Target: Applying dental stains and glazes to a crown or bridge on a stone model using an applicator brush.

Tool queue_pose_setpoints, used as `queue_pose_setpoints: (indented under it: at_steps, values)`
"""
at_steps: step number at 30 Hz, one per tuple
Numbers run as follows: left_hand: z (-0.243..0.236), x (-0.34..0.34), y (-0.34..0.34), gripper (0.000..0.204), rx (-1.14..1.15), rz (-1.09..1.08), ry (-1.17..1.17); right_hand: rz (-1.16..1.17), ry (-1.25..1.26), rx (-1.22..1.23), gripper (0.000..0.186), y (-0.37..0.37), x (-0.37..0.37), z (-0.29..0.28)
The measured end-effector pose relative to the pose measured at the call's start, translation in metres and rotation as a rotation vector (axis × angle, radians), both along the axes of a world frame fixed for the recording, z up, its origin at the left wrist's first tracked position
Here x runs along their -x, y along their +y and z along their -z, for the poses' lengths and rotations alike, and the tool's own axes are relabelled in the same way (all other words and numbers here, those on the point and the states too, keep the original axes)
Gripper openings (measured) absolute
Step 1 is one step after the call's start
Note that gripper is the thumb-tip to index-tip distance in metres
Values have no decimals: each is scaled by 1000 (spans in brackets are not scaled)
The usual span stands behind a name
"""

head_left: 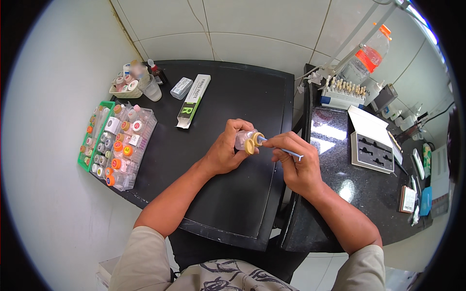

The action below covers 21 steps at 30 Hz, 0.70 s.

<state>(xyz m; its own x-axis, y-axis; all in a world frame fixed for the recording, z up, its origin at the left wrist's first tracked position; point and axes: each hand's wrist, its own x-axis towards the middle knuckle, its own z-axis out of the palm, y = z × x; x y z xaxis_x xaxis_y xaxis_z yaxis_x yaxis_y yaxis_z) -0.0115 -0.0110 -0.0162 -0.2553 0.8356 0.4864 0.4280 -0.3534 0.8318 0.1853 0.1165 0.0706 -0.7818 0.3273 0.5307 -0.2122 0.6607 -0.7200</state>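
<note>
Above the black table, my left hand (225,151) is wrapped round a small clear jar (241,139) with a yellowish flip cap (249,147) that hangs open. The jar is tilted, its mouth facing my right hand. Between the thumb and fingers of my right hand (298,162) is a thin blue stick (291,153) with a small forked end. Its other end reaches the jar's mouth; how far it goes in and what the jar contains I cannot make out.
Baskets of small capped jars (128,145) line the table's left edge. A narrow carton (194,101) and a small grey box (181,88) lie at the back. On the right-hand black counter (330,194) are a tooth shade guide (343,92), an open case (373,151) and a large bottle (367,58).
</note>
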Motion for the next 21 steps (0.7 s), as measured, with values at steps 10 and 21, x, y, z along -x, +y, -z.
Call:
queue_pose_setpoints:
  at_steps: [10, 21]
  values:
    - [-22, -2, -4, 72, 29, -13, 218, 20, -17, 48, 11, -2, -2, -3]
    - [-5, -2, -4, 62, 138, -49, 10, -10, -9, -46, 14, 0, -3, 1]
